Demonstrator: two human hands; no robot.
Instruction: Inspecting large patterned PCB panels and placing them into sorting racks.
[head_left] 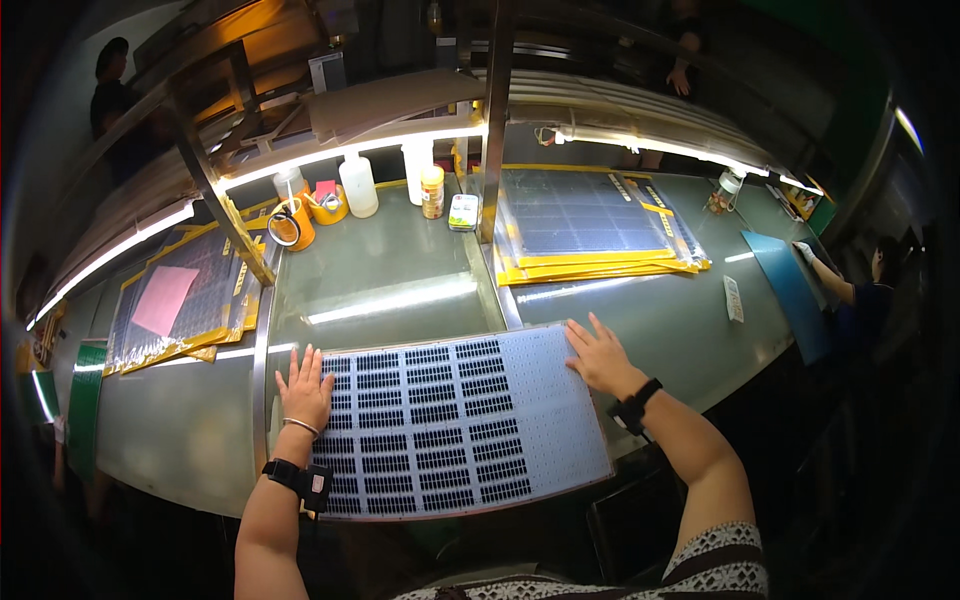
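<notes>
A flat rectangular panel (555,420), pale blue-white with rows of dark rectangular patterns over much of its face, lies at the near edge of the bench in front of me. On its left edge rests my left hand (305,392), fingers stretched out and pointing away from me. My right hand (602,358) lies at the panel's far right corner with its fingers spread. Neither hand is wrapped round anything. Both wrists wear black straps with small devices, and a bracelet circles the left one. What lies beneath the panel is hidden.
Stacked sheets with yellow-taped edges (590,225) lie at the back right; a similar stack (200,290) with a pink sheet (165,300) lies left. Tape rolls (290,228) and a white bottle (358,186) stand behind. A metal post (494,120) rises mid-bench. A co-worker handles a blue-green board (785,285) far right.
</notes>
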